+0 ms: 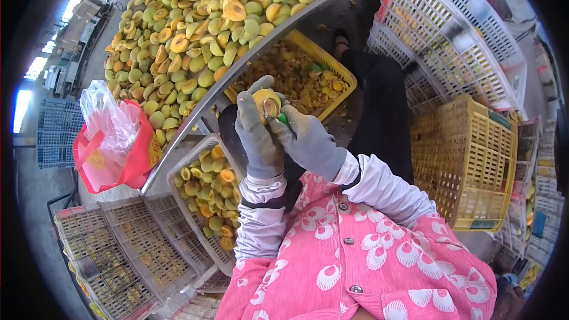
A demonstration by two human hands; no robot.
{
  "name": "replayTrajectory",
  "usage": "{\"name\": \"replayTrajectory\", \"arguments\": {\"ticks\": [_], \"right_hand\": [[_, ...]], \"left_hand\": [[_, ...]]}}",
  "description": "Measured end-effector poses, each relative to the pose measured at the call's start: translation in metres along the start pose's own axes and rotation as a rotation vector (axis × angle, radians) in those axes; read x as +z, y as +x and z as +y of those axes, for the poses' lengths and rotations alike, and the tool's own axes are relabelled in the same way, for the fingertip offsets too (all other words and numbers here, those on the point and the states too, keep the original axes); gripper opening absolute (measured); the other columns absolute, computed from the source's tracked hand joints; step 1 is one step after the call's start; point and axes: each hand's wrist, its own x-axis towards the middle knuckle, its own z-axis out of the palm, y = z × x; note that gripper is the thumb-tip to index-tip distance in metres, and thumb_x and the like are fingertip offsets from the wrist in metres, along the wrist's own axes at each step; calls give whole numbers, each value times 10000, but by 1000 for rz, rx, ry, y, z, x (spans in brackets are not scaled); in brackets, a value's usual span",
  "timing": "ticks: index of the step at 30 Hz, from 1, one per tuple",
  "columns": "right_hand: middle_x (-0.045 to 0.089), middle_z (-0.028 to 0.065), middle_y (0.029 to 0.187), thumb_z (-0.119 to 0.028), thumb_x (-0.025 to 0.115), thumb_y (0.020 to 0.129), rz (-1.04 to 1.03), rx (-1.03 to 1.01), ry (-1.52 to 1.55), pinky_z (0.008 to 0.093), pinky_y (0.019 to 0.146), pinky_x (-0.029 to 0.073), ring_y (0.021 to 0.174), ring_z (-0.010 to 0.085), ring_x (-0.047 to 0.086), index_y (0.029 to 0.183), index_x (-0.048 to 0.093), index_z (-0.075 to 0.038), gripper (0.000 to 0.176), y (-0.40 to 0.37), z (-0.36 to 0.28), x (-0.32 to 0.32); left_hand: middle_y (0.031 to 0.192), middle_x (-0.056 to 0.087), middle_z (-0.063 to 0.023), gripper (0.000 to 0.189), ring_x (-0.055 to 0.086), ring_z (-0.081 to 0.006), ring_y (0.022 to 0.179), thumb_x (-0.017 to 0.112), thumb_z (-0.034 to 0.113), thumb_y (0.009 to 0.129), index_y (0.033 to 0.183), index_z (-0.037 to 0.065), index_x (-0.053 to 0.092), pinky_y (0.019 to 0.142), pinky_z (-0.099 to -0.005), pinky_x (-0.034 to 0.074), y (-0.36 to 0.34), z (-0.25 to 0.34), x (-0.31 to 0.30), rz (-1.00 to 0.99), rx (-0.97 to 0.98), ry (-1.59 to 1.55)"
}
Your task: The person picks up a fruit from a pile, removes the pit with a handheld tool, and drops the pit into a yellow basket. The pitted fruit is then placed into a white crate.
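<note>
My left hand (pixel 258 139), in a grey glove, is closed around a halved yellow fruit (pixel 269 106) that looks like a peach or apricot, its cut face turned up. In my right hand (pixel 312 142), also gloved, is a small pitting tool (pixel 283 119) with a green handle and a curved metal loop. The loop lies against the cut face, and my fingers hide part of the handle. Both hands meet above my lap, in front of a yellow crate (pixel 351 77) containing fruit scraps.
Halved fruit (pixel 195 41) is heaped on a metal-edged table (pixel 207 109). A white crate (pixel 172 178) of fruit halves stands at my left, near a red bag (pixel 98 169). Stacked white crates (pixel 438 29) and a yellow crate (pixel 468 160) are at right; grey crates (pixel 118 249) lie lower left.
</note>
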Motion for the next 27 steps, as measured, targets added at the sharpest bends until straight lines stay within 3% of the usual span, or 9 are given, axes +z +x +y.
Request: {"name": "replayTrajectory", "arguments": {"ticks": [6, 9, 11, 13, 15, 17, 19, 22, 27], "right_hand": [[648, 241, 786, -342, 552, 989, 64, 8, 246, 438, 646, 494, 755, 429, 652, 1036, 577, -10, 337, -9, -5, 8], [660, 163, 757, -407, 539, 996, 9, 20, 319, 401, 639, 494, 697, 331, 657, 1036, 583, 1, 412, -7, -5, 5], [635, 91, 707, -457, 519, 1000, -297, 436, 410, 341, 578, 477, 612, 216, 616, 1014, 594, 0, 463, -7, -10, -8], [611, 72, 674, -466, 508, 1003, -231, 275, 367, 318, 532, 458, 564, 182, 588, 985, 593, -3, 471, -4, -1, -4], [587, 54, 642, -475, 496, 1006, -172, 120, 331, 295, 485, 440, 516, 147, 561, 956, 592, -6, 481, -4, -9, -4], [532, 40, 585, -494, 453, 1015, -372, 565, 465, 272, 422, 409, 451, 127, 511, 885, 574, -46, 482, -2, -21, -12], [508, 14, 610, -505, 439, 1018, -481, 617, 564, 285, 408, 403, 465, 117, 482, 861, 540, -83, 462, 2, -15, -21], [450, -26, 616, -535, 421, 1016, -577, 708, 757, 278, 378, 369, 457, 91, 409, 825, 494, -134, 450, -3, -8, -20], [345, -79, 590, -563, 416, 1010, -801, 962, 1263, 202, 371, 260, 431, 36, 272, 835, 484, -165, 439, 2, 6, -30]], "left_hand": [[1059, 633, -104, 452, 581, -143, 875, 454, 373, 1037, 1237, -18, 561, 805, -275, 485, -7, 5, 6, -73, 156, 82], [1100, 637, -111, 422, 582, -150, 902, 464, 347, 1035, 1233, -13, 561, 819, -285, 487, -6, 8, 2, -113, 109, 59], [1123, 638, -116, 411, 588, -157, 916, 463, 340, 1034, 1225, -9, 564, 822, -290, 492, -6, 10, -1, -107, 24, 28], [1103, 656, -137, 413, 627, -184, 915, 485, 367, 1022, 1180, -1, 584, 827, -313, 516, -4, 15, -4, -174, -179, -141], [1064, 667, -140, 427, 644, -200, 905, 501, 391, 1013, 1154, -1, 594, 814, -324, 530, -2, 9, -4, -94, -159, 5], [1025, 678, -144, 443, 661, -216, 895, 516, 416, 1003, 1127, -1, 603, 800, -336, 544, 1, 10, -4, -27, -132, 161], [943, 671, -137, 444, 652, -201, 829, 500, 418, 998, 1103, 1, 612, 710, -333, 549, 2, 15, -4, -59, -337, -25], [868, 666, -132, 439, 649, -196, 784, 497, 417, 1000, 1037, 1, 631, 734, -334, 545, 10, 8, -11, -105, -451, -35], [813, 659, -117, 494, 632, -178, 713, 462, 445, 1013, 953, -6, 654, 704, -319, 533, 22, 3, -21, -264, -315, 324]]}}
